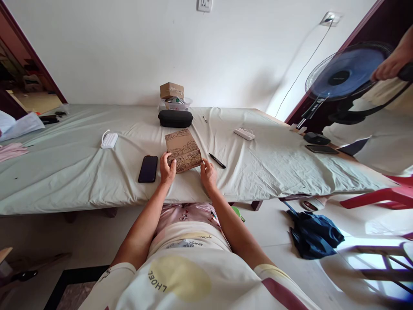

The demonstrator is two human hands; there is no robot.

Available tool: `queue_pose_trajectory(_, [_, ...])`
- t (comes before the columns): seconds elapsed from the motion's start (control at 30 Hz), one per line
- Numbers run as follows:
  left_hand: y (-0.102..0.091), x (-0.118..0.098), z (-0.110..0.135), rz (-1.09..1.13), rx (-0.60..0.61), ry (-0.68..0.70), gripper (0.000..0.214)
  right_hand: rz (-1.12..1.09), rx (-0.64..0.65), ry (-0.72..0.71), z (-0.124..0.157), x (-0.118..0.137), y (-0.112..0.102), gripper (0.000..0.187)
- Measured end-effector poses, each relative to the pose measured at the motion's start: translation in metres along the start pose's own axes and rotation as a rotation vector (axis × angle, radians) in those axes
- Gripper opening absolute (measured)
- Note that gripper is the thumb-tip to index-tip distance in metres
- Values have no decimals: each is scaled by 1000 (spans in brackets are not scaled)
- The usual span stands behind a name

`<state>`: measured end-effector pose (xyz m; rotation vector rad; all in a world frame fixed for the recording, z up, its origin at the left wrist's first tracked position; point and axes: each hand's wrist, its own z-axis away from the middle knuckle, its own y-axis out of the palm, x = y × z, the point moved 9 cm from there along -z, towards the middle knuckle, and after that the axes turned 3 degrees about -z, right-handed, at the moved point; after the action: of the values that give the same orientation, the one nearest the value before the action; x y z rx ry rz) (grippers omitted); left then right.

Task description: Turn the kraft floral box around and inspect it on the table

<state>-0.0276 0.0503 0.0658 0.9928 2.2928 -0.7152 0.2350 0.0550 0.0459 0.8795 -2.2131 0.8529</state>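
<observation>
A brown patterned cardboard piece (183, 150) lies on the grey-green sheet of the table (80, 168), right in front of me. My left hand (167, 168) grips its near left corner, thumb on top. My right hand (208, 173) holds the near right corner with curled fingers. A black pen (217, 160) lies just right of the cardboard, and a black phone (148, 168) lies just left of my left hand.
A black case (175, 118), a small cardboard box (171, 90) and a clear tub sit at the back. A white device (109, 140) lies left, a white remote (244, 134) right. Another person's hand (392, 64) touches a blue fan (346, 73). A dark bag (312, 234) lies on the floor.
</observation>
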Motion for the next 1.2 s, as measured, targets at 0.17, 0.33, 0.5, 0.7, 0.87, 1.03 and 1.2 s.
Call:
queue_pose_trajectory(0.17, [9,14,2,183,62,-99,40,-202,-28,60,-5,-5,-8,47])
queue_pose_trajectory(0.33, [22,18,5,197,149,-136,33,-392,-86,79,-8,-6,-17,45])
queue_pose_trajectory(0.5, [21,4,5,26,133,15,26,-481,-103,72,-9,-5,-18,46])
queue_pose_trajectory(0.7, [29,13,8,-100,217,-79,19,-488,71,136,-7,-7,2,46])
queue_pose_trajectory(0.87, [28,23,9,-203,276,-202,21,-273,246,105,-3,4,14,25])
queue_pose_trajectory(1.03, [24,26,9,-187,258,-245,22,-94,405,31,3,15,24,17])
queue_pose_trajectory(1.2, [26,30,10,-136,252,-250,22,-89,347,-72,4,25,19,17])
